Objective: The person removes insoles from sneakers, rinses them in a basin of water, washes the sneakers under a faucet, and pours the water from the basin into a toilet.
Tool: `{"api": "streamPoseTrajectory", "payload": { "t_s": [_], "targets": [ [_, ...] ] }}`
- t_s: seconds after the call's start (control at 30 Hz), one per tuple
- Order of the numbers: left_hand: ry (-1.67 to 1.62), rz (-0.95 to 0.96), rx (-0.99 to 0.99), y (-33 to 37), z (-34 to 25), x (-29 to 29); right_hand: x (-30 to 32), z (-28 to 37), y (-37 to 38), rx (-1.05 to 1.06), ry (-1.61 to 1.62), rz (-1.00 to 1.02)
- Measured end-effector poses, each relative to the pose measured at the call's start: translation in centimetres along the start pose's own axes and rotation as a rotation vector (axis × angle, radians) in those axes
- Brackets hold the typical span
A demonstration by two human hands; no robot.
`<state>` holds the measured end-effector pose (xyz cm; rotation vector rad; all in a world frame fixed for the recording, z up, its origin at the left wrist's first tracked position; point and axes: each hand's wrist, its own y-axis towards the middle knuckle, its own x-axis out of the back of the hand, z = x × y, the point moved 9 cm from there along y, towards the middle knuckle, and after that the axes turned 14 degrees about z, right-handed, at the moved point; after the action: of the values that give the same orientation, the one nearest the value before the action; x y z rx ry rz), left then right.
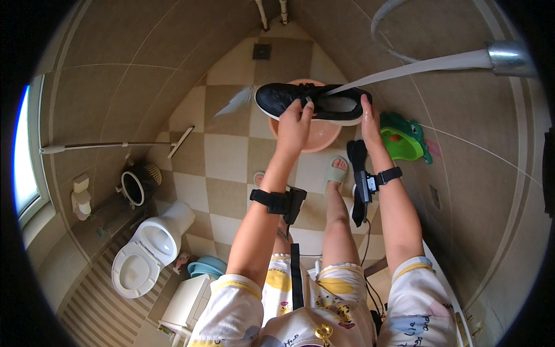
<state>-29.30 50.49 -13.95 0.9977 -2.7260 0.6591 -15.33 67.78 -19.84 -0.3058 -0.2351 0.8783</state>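
Note:
A black shoe (278,99) with a white sole is held level over a peach-coloured basin (319,140), its toe to the left. My left hand (296,122) grips its near side around the laces, thumb on top. At the heel, my right hand (370,120) is pressed against the back of the shoe. From a metal spout (511,58) at the upper right, a stream of water (422,69) runs into the shoe's opening. Water sprays off past the toe onto the tiles. The inside of the basin is mostly hidden by the shoe and hands.
Beside my right forearm, dark shoe-like items (357,153) lie on the floor. A green child's potty-like basin (404,141) is by the right wall. At left are a squeegee (181,142), a round black bin (134,186) and a toilet (156,246). A drain (262,51) lies ahead.

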Motion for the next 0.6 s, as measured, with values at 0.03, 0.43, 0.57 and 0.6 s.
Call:
{"api": "streamPoseTrajectory", "payload": {
  "t_s": [0.03, 0.43, 0.57, 0.6],
  "targets": [
    [-0.05, -0.012, -0.01, -0.2, 0.0, 0.7, -0.6, 0.5, 0.1, 0.04, -0.024, 0.006],
    [-0.096, -0.004, 0.008, -0.5, -1.4, -2.6, 2.6, -2.1, -1.3, -0.327, 0.172, -0.002],
    [-0.298, -0.186, -0.065, -0.9, 1.3, 1.0, -2.1, -0.9, 0.5, -0.116, 0.056, 0.083],
    [-0.351, -0.192, -0.062, -1.1, 0.8, 2.0, -3.5, -1.1, 0.7, -0.063, 0.085, 0.134]
  ]
}}
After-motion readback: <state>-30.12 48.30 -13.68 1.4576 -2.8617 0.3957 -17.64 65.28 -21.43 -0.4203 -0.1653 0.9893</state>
